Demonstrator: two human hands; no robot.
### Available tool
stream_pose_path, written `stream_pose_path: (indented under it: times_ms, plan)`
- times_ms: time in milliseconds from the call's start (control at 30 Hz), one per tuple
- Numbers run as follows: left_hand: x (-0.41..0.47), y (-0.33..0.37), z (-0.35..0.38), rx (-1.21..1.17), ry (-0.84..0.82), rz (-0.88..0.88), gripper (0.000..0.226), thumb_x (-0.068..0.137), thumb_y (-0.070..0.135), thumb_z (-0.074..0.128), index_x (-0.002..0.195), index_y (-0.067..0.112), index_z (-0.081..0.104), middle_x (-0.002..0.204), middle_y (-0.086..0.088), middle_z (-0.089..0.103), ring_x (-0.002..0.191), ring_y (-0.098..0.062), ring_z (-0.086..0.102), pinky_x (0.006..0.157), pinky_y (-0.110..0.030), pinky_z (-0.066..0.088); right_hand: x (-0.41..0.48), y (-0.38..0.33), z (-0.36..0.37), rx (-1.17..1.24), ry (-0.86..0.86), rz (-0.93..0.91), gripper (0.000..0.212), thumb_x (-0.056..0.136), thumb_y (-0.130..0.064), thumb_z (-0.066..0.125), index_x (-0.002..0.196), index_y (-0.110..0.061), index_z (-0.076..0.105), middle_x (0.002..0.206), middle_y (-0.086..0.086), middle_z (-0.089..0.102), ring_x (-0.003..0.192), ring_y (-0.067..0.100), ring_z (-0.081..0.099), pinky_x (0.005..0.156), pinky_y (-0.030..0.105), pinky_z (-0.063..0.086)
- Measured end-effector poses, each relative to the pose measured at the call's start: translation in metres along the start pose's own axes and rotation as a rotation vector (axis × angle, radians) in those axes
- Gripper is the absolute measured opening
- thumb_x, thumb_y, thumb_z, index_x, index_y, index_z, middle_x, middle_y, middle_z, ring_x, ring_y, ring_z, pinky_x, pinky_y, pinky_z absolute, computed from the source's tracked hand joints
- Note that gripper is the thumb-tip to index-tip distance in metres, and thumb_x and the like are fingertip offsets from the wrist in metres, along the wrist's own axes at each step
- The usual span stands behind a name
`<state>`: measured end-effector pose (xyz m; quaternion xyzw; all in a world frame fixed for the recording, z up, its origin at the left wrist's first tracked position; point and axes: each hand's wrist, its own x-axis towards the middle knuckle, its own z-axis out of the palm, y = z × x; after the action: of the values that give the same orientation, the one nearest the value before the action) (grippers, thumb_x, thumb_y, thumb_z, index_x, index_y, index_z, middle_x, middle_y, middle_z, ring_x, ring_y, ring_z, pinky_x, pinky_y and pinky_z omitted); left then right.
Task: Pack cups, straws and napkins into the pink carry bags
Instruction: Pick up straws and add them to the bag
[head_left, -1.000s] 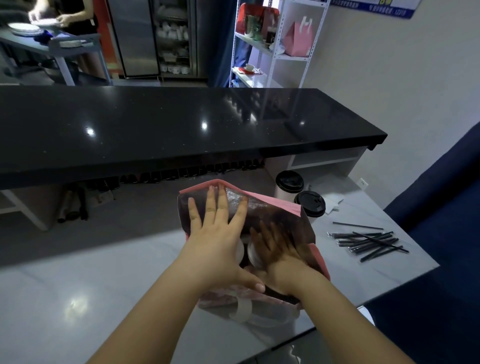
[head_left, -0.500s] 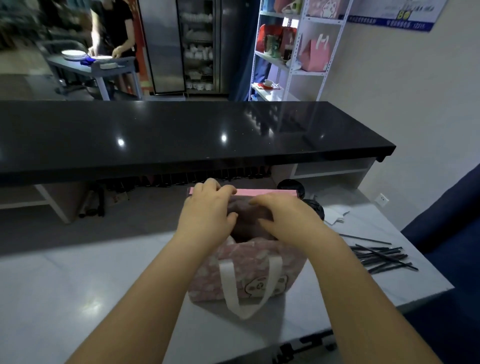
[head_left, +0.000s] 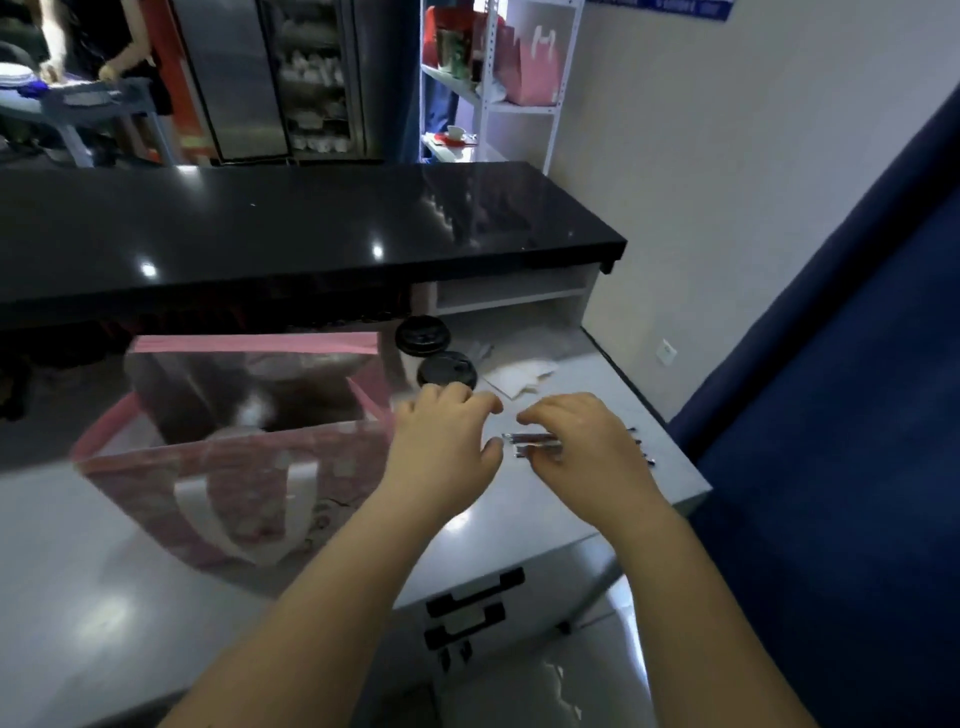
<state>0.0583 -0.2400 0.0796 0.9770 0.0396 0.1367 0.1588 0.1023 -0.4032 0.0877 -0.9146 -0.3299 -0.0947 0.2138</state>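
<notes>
The pink carry bag (head_left: 156, 467) stands open on the left of the white counter, white handle facing me, with cups dimly visible inside. Two cups with black lids (head_left: 445, 370) stand just behind the bag's right side. White napkins (head_left: 519, 376) lie beside them. Black straws (head_left: 530, 444) lie at the counter's right end. My left hand (head_left: 447, 447) hovers right of the bag, fingers loosely curled and holding nothing. My right hand (head_left: 582, 447) lies over the straws with fingers curved above them. Whether it grips them is hidden.
A long black raised counter (head_left: 311, 234) runs behind the work surface. The white counter's right edge (head_left: 696, 493) drops off beside a dark blue curtain. A shelf with another pink bag (head_left: 535, 67) stands at the back, and a person works at a far table.
Both hands have left the bag's top and moved right, over the straws. The bag now stands upright and open by itself. My view has swung to the right.
</notes>
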Motion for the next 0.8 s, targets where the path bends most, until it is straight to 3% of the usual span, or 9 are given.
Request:
stream_pose_path:
  times_ms: [167, 400, 600, 800]
  plan:
    - [-0.012, 0.044, 0.07, 0.008, -0.145, -0.059, 0.038, 0.09, 0.038, 0.051, 0.127, 0.034, 0.051, 0.126, 0.007, 0.053, 0.12, -0.022, 0.042, 0.1, -0.039, 0.029, -0.051, 0.066, 0.006, 0.074, 0.0, 0.1, 0.025, 0.081, -0.016, 0.072, 0.106, -0.017, 0.07, 0.107, -0.003, 0.068, 0.107, 0.02, 0.055, 0.093, 0.036, 0.046]
    - [-0.031, 0.06, 0.131, -0.026, -0.274, -0.161, 0.037, 0.091, 0.035, 0.053, 0.128, 0.034, 0.052, 0.129, 0.009, 0.052, 0.125, -0.018, 0.039, 0.102, -0.037, 0.027, -0.081, 0.118, 0.038, 0.171, -0.15, 0.218, 0.026, 0.087, -0.02, 0.066, 0.113, -0.018, 0.067, 0.115, -0.006, 0.064, 0.118, 0.016, 0.047, 0.096, 0.034, 0.042]
    - [-0.013, 0.046, 0.162, -0.053, -0.323, -0.208, 0.035, 0.09, 0.032, 0.053, 0.125, 0.034, 0.056, 0.126, 0.009, 0.054, 0.122, -0.018, 0.041, 0.098, -0.036, 0.03, -0.064, 0.151, 0.073, 0.188, -0.258, 0.3, 0.027, 0.09, -0.021, 0.061, 0.117, -0.022, 0.066, 0.118, -0.008, 0.063, 0.119, 0.015, 0.044, 0.098, 0.033, 0.039]
    - [0.053, 0.023, 0.179, -0.113, -0.285, -0.211, 0.035, 0.087, 0.03, 0.057, 0.122, 0.031, 0.059, 0.122, 0.008, 0.056, 0.119, -0.02, 0.045, 0.095, -0.034, 0.032, -0.001, 0.181, 0.098, 0.055, -0.248, 0.317, 0.033, 0.088, -0.02, 0.062, 0.121, -0.023, 0.064, 0.119, -0.004, 0.061, 0.115, 0.023, 0.043, 0.097, 0.039, 0.038]
